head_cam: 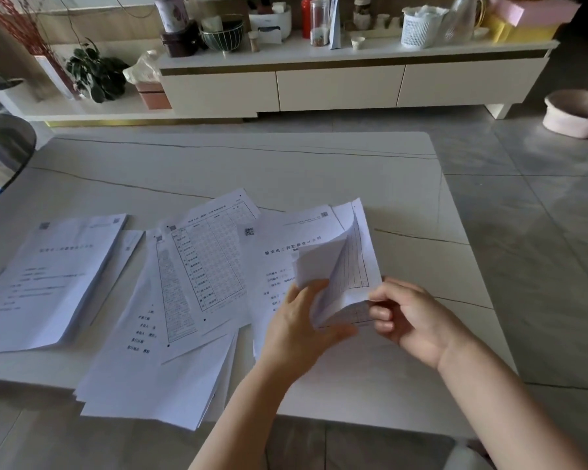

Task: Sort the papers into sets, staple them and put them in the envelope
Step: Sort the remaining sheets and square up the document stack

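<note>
So the main thing here is a small bundle of white printed sheets [340, 266] held just above the right part of the pale marble-look table [218, 157], its top pages curled up and over so a ruled table on an inner page shows. The left hand [299, 330] has its fingers wrapped round the bundle's lower left edge, thumb underneath, fingertips pushing the bent pages up. The right hand [411, 320] pinches the bundle's lower right corner, fingers curled in tight.

Right under and behind that bundle lies a white cover sheet with a QR code and a bold heading [272, 262], partly hidden by the left hand. Just left of it is a messy fanned pile of white pages with printed grids [184, 293], overlapping each other and hanging slightly over the table's near edge. Further left, apart from the pile, sits a neater white stack with faint text [48, 283].

Beyond the table there's a long white low cabinet [336, 86] crowded with jars and baskets, and a pink round basin [574, 117] on the grey tiled floor.
</note>
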`<state>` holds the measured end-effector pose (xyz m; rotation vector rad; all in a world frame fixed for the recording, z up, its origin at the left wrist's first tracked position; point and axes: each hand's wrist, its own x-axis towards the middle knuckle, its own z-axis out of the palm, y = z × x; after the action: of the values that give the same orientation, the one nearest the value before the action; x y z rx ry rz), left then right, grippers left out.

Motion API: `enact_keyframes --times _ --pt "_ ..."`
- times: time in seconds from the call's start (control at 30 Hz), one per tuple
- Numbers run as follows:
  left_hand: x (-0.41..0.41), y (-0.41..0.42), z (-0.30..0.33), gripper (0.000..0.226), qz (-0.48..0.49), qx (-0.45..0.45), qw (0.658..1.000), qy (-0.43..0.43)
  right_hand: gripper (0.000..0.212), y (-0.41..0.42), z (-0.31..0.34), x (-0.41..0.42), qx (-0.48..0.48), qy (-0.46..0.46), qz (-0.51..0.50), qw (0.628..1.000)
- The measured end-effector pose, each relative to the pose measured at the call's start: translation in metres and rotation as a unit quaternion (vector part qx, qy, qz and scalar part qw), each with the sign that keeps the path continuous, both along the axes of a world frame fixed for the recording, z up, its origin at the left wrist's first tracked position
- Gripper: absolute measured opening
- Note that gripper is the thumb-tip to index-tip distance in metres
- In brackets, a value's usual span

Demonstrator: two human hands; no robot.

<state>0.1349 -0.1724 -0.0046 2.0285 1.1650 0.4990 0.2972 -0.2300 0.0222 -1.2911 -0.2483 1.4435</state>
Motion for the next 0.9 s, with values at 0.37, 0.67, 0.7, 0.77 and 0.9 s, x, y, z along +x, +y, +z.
enact_keyframes --times 0.37,0.67,0.7,0.77,0.9 --pt "0.01 -0.001 -0.005 0.088 0.102 -0.057 0.986 -0.12 0.042 -0.024 -0.035 0.041 -0.224 -0.508 0.194 0.809" --pt "0.009 0.006 -0.022 0.026 0.112 -0.004 0.991 -0.069 0.013 -0.02 -0.046 0.038 -0.206 -0.375 0.115 0.897" --pt "0.009 0.007 -0.023 0.026 0.111 -0.006 0.992 -0.067 0.016 -0.02 -0.046 0.036 -0.21 -0.352 0.104 0.906" --pt "0.008 0.007 -0.023 0.025 0.11 -0.008 0.992 -0.064 0.027 -0.017 -0.047 0.03 -0.211 -0.332 0.098 0.914" --pt "0.009 0.006 -0.022 0.025 0.109 -0.011 0.992 -0.061 0.04 -0.015 -0.047 0.021 -0.227 -0.381 0.146 0.884"
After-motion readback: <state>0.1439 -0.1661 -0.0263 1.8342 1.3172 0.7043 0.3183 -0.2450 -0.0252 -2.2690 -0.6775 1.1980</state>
